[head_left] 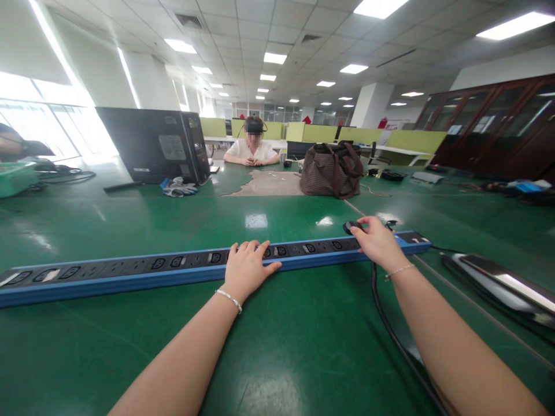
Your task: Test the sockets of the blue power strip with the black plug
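A long blue power strip (195, 271) with a black socket face lies across the green table. My left hand (248, 264) rests on its middle, fingers spread over the sockets and thumb along the near edge. Toward the strip's right end, my right hand (378, 242) pinches a black plug (352, 227) between thumb and fingers, just above the sockets. Whether the plug touches the strip I cannot tell. A thick black cable (390, 332) comes down from beneath the right hand toward the table's near edge.
Beyond the strip stand a black computer case (160, 144), a pair of gloves (178, 187) and a brown bag (332, 170). A person (252, 147) sits across the table. At right lies a dark, shiny long object (507, 283) with cables. A green basket (17, 178) is at far left.
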A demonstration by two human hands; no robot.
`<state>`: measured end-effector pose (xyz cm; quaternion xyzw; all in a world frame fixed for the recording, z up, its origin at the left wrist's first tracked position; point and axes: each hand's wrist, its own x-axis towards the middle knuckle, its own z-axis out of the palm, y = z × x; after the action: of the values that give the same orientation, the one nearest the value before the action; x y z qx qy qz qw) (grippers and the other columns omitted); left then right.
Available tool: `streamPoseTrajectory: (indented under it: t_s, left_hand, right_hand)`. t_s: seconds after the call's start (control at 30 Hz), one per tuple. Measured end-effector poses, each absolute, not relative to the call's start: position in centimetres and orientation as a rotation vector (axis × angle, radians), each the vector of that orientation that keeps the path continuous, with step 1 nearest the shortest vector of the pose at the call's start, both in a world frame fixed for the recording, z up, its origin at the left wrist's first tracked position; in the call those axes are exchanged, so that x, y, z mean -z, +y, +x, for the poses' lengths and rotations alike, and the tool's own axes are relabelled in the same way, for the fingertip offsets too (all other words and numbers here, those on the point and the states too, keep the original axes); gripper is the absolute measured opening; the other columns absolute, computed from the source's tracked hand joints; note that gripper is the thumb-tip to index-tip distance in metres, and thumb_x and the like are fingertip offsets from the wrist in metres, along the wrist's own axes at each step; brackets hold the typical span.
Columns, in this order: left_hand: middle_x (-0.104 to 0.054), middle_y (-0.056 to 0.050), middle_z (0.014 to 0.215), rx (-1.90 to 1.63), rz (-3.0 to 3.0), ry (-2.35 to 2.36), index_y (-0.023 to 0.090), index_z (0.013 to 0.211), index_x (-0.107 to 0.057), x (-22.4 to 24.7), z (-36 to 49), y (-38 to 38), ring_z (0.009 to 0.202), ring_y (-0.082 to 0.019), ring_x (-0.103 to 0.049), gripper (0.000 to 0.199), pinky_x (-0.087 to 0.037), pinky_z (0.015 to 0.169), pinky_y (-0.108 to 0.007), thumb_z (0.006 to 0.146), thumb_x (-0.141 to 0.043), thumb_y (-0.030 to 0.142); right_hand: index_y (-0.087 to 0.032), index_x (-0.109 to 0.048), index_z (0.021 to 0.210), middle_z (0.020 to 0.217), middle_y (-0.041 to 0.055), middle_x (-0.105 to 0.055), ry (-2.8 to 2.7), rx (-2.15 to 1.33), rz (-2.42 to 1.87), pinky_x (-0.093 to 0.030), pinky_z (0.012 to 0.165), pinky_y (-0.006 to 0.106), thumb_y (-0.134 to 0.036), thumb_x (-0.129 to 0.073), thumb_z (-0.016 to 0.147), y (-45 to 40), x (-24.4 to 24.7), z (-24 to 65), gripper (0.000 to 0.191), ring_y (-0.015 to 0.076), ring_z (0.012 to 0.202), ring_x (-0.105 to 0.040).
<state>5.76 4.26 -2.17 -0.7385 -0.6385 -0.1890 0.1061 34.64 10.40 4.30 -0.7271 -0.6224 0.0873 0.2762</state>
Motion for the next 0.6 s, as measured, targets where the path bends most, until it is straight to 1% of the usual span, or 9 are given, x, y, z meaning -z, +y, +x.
streamPoseTrajectory:
  t_s: [0.1,0.23,0.4,0.5,0.6]
  left_hand:
    - [-0.057,-0.006,0.116,0.559,-2.173,-1.880,0.028,0.122,-0.050,2.2,5.8,4.3,0.110,-0.024,-0.047,0.059,-0.028,0.099,-0.042,0.077,-0.038,0.064]
    - [-0.057,-0.006,0.117,0.545,-2.173,-1.899,0.028,0.122,-0.050,2.1,5.8,4.3,0.110,-0.024,-0.047,0.059,-0.027,0.099,-0.042,0.077,-0.038,0.064]
    - [-0.057,-0.006,0.117,0.541,-2.180,-1.905,0.028,0.122,-0.050,1.9,5.9,4.2,0.110,-0.025,-0.047,0.058,-0.027,0.099,-0.042,0.078,-0.038,0.063]
    - [-0.057,-0.006,0.117,0.532,-2.181,-1.922,0.029,0.123,-0.049,1.8,6.0,4.1,0.110,-0.025,-0.047,0.058,-0.027,0.099,-0.043,0.077,-0.040,0.063]
    - [-0.057,-0.006,0.117,0.535,-2.177,-1.931,0.029,0.123,-0.049,1.8,6.0,4.1,0.110,-0.025,-0.047,0.057,-0.026,0.099,-0.043,0.077,-0.041,0.062]
  right_hand:
    - [-0.014,-0.052,0.107,0.077,0.0064,-0.065,-1.678,-0.272,-1.952,-0.042,0.055,0.024,-0.042,-0.045,0.080,10.1,-4.2,34.1,0.039,0.0138,0.054,-0.058]
    - [-0.016,-0.053,0.099,0.060,0.0008,-0.060,-1.700,-0.440,-1.880,-0.042,0.049,0.022,-0.042,-0.042,0.081,9.6,-4.1,32.6,0.033,0.0116,0.044,-0.054]
    - [-0.017,-0.055,0.091,0.055,-0.0009,-0.058,-1.699,-0.463,-1.846,-0.041,0.046,0.021,-0.037,-0.044,0.081,9.3,-3.5,31.1,0.025,0.0102,0.042,-0.053]
    - [-0.016,-0.054,0.096,0.053,-0.0022,-0.056,-1.695,-0.588,-1.769,-0.042,0.044,0.021,-0.036,-0.045,0.081,8.9,-2.8,29.9,0.027,0.0103,0.042,-0.052]
    - [-0.017,-0.048,0.110,0.051,-0.0055,-0.054,-1.752,-0.723,-1.608,-0.042,0.045,0.021,-0.036,-0.044,0.082,8.1,-2.1,28.0,0.034,0.0104,0.042,-0.051]
